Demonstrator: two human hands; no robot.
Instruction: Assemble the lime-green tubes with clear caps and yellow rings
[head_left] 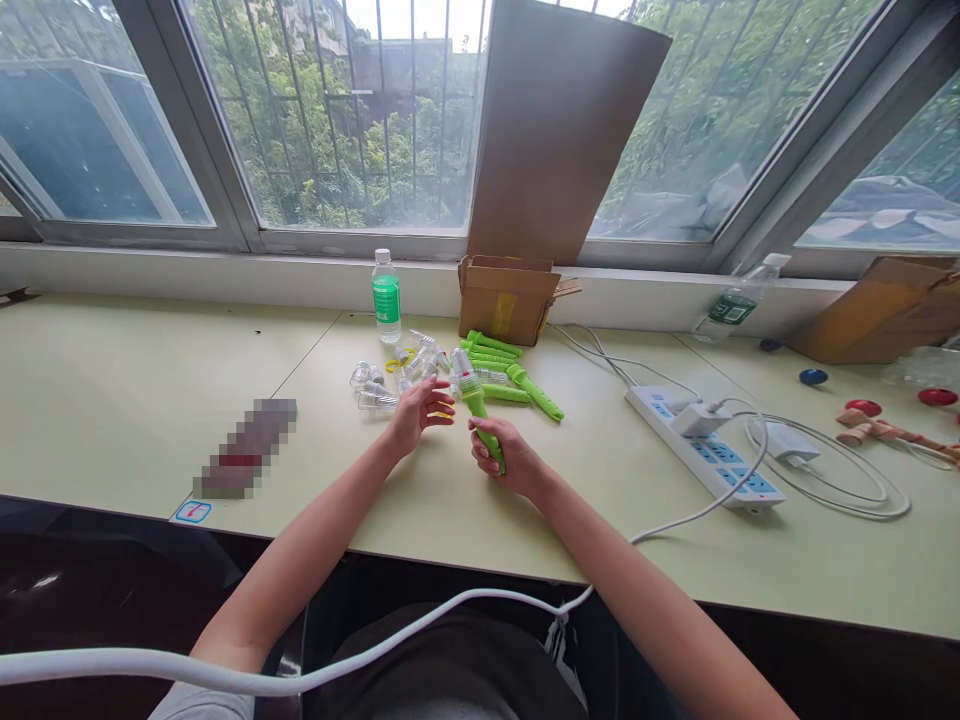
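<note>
In the head view, my right hand (511, 458) grips the lower part of a green plastic handle (474, 403). A clear plastic cap (460, 364) sits on the handle's upper end, and something small and red shows inside it. My left hand (421, 412) is open just left of the cap, its fingers slightly curled and apart. Behind my left hand lies a loose group of clear plastic caps (375, 398), with yellow rings (400, 362) among them. Several more green handles (536, 391) lie on the table just beyond my right hand.
A small cardboard box (504, 300) and a green-labelled bottle (387, 300) stand toward the window. To the right are a white power strip (705, 450) with cables and wooden toy pieces (889, 430). A white cable (420, 620) crosses in front of my body.
</note>
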